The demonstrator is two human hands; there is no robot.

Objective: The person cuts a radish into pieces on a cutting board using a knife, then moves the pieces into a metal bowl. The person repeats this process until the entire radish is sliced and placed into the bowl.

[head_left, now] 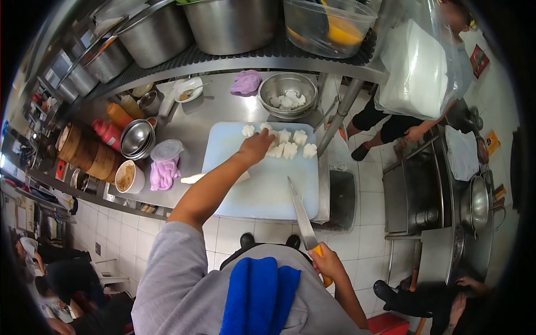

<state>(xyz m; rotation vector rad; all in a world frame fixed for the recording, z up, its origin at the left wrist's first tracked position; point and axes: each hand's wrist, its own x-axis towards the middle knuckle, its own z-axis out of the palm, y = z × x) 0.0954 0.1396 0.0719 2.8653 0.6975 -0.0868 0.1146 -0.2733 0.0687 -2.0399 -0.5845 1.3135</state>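
Observation:
On the pale blue cutting board (257,195) lie several white, flower-shaped vegetable pieces (290,149), grouped along its far side. My left hand (258,146) is among them, fingers curled down and closed around a piece that they partly cover. A long white vegetable piece (192,178) lies at the board's left edge, partly hidden beneath my left forearm. In my right hand (328,262) is a knife (301,215) with a yellow handle, held near my body; its blade points up and left, the tip over the board's right side.
A metal colander (287,95) behind the board holds more white pieces. Lilac cloths (245,82), a white tub (129,177), metal bowls (137,138) and bamboo steamers (88,151) stand leftward. A shelf with pots (231,25) overhangs the back. Another person (391,117) stands at right.

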